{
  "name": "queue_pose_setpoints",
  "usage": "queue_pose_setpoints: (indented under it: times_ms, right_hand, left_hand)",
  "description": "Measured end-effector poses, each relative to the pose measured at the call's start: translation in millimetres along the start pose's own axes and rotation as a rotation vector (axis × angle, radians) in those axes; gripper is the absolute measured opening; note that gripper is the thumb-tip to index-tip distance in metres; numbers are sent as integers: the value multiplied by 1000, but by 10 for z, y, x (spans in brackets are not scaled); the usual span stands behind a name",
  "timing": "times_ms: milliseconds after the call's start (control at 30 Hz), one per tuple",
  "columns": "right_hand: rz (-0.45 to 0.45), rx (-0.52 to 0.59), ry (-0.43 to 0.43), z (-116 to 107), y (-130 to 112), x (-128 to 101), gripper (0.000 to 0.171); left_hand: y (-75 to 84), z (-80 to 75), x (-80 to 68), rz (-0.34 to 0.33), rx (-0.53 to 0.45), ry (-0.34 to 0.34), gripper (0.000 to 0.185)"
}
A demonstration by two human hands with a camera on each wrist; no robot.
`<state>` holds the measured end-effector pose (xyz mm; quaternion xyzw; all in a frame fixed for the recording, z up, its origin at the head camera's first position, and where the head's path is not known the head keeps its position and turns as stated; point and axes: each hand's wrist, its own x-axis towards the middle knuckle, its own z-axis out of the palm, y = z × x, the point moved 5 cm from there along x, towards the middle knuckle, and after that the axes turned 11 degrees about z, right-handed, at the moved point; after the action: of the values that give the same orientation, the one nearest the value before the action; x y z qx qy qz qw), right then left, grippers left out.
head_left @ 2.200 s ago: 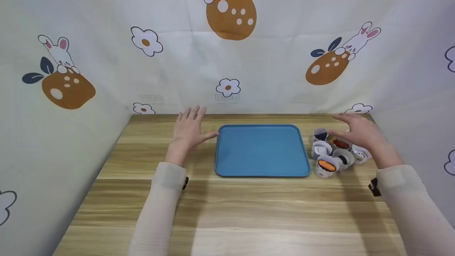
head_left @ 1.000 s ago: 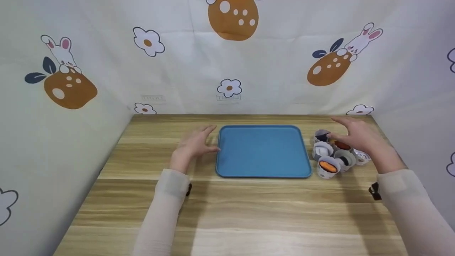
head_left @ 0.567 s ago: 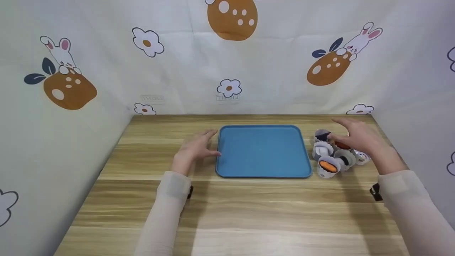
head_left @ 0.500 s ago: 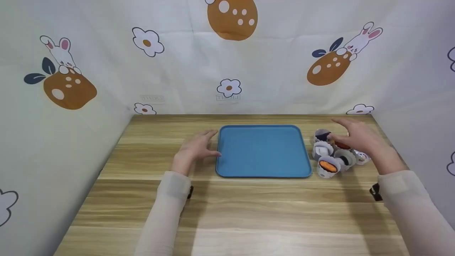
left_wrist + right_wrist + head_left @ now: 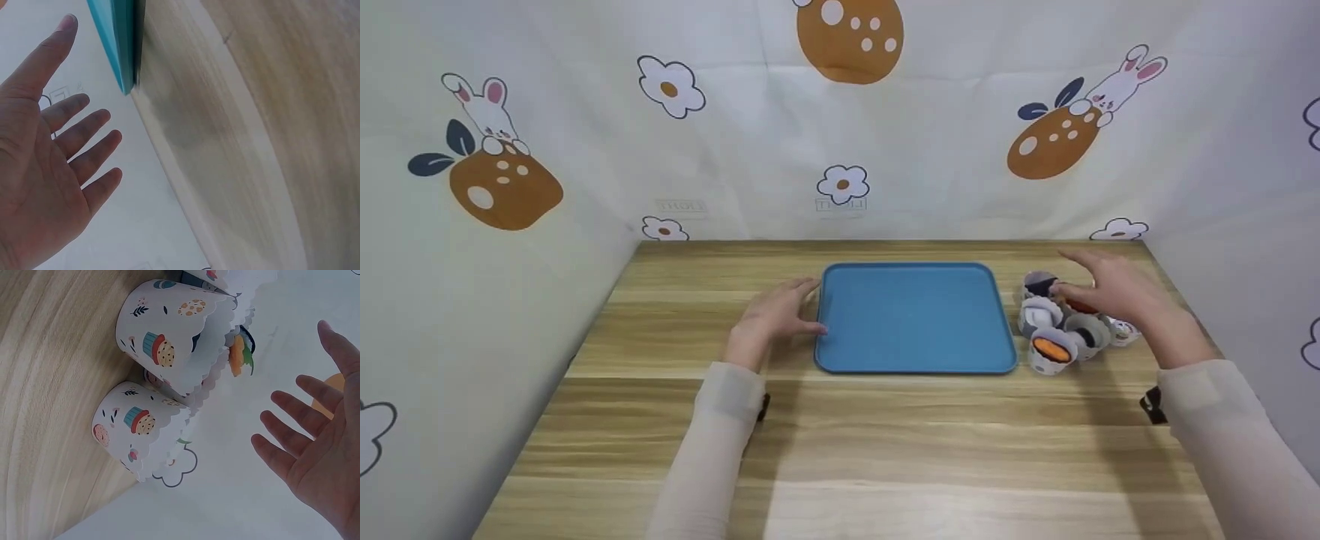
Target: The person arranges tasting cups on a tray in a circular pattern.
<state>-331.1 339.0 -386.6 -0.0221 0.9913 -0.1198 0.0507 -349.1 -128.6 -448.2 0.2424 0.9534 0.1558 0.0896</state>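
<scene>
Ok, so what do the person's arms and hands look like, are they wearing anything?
Both arms wear long, thin cream sleeves reaching the wrists. A small black device sits under each wrist. The left hand and right hand are bare, with no gloves or rings visible.

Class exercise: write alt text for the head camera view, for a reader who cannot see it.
A right hand hovers open over a cluster of paper cupcake cups beside a blue tray on a wooden table; the left hand rests open at the tray's other edge.

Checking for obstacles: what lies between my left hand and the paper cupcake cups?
In the head view, only the blue tray lies between the left hand and the paper cupcake cups.
</scene>
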Motion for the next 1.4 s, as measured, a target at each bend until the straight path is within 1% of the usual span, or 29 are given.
queue_pose_setpoints:
  times_ms: [133,367,533,767,933,1100,1167,1267,1400]
  right_hand:
    - [-7,0,4,2,1,-5,81]
    - [2,18,-32,11,3,-8,83]
    - [1,16,-39,21,4,-4,85]
    - [5,15,-44,29,7,-16,86]
    - [10,10,-39,29,-3,-29,85]
    - [8,7,-40,34,-13,-38,85]
    - [5,7,-40,34,-22,-37,86]
    - [0,7,-38,34,-40,-38,88]
    - [-13,1,-28,32,-66,-50,88]
  left_hand:
    - [1,19,-6,-4,-14,-7,92]
    - [-1,35,-20,-12,-30,0,90]
    - [8,53,-28,-14,-37,1,89]
    - [20,82,-18,13,-28,-5,92]
    - [29,116,-16,48,-14,-36,103]
    - [37,162,-7,75,35,-77,112]
    - [38,176,-8,76,40,-90,114]
    - [40,195,-16,66,21,-104,118]
    - [44,211,-20,59,23,-123,119]
